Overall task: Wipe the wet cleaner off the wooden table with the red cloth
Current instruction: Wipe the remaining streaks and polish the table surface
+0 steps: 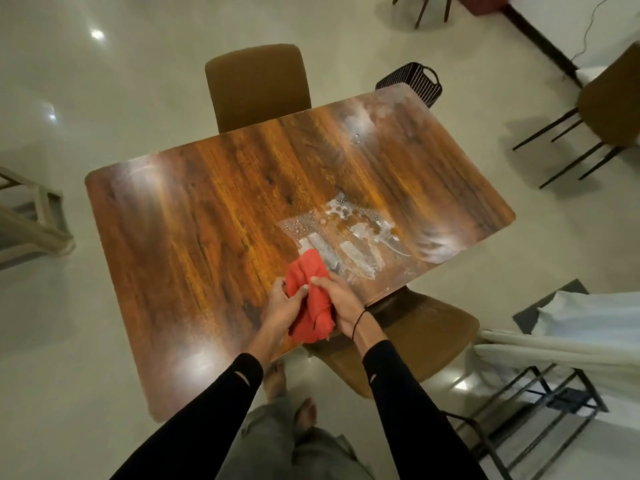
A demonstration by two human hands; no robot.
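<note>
A bunched red cloth [310, 292] is held over the near edge of the wooden table [207, 209]. My left hand [284, 301] grips its left side and my right hand [341, 301] grips its right side. Just beyond the cloth, a patch of wet cleaner [349, 237] with white streaks and droplets lies on the right half of the table. Fainter smears [367, 116] show near the table's far right corner.
A brown chair [258, 84] stands at the table's far side and another [408, 341] at the near right. A black basket [415, 81] sits on the floor beyond the far corner. A black rack with white cloth [554, 341] stands at right.
</note>
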